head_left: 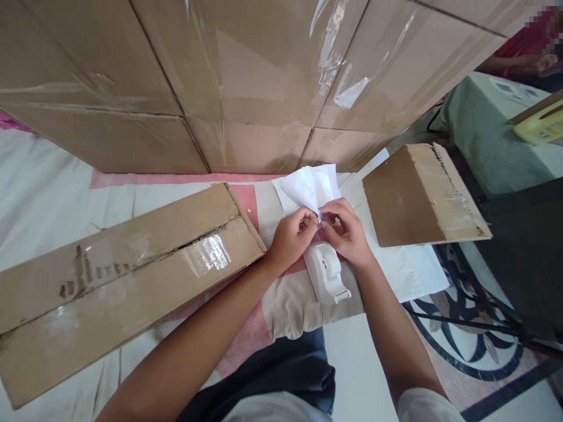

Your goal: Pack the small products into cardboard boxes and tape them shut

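A gathered piece of white paper [303, 186] is pinched at its lower end between my two hands, its wider part fanning out away from me. My left hand [292, 237] has its fingers curled round the gathered end. Touching the same spot from the right, my right hand [343, 231] has thumb and fingertips closed on it. Another white sheet [328, 176] shows behind the gathered piece. Just below my hands a white tape dispenser [326, 275] rests on the patterned cloth [288, 299].
Stacked, taped cardboard boxes [259, 88] form a wall in front. A long cardboard box [127, 281] lies at the left, and a cardboard piece [422, 199] sits at the right. Beyond, a person's arm [514, 64] shows near a green-covered table [479, 117] and a yellow container [543, 124].
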{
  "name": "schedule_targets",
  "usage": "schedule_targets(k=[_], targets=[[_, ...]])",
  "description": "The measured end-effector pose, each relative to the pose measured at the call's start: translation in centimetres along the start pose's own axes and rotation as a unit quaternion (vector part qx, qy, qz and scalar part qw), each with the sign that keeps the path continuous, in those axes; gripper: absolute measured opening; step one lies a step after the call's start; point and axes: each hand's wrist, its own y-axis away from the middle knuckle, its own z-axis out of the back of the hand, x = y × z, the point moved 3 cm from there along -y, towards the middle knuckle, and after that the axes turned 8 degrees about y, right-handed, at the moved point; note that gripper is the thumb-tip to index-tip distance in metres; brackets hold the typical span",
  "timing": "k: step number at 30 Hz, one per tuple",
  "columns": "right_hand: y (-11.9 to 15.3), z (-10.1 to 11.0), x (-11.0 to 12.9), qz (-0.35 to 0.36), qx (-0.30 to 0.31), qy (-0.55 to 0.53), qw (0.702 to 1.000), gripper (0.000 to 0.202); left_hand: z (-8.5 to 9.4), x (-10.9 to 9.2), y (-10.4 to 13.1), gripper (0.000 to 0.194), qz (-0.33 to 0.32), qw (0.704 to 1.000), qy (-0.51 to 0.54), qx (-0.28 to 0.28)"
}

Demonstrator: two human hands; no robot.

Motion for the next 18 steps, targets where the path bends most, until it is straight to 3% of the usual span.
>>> schedule_targets(k=[4,7,12,18], targets=[[-0.2,0.2,0.2,0.041,0.008,0.043,0.998,0.036,-0.1,-0.1,0.0,0.010,-0.001,1.000,0.004,0.006],[-0.1,0.5,0.3,0.059,-0.003,0.064,0.996,0.029,0.0,-0.2,0.0,0.010,0.001,1.000,0.006,0.008],[0.1,1.2,0.3,0.048,-0.086,0.090,0.991,0.015,0.1,-0.1,0.1,0.011,0.005,1.000,0.009,0.001],[0.0,0.7,0.4,0.090,-0.030,0.086,0.992,0.016,0.0,-0.1,0.0,0.011,0.000,1.000,0.003,0.012]])
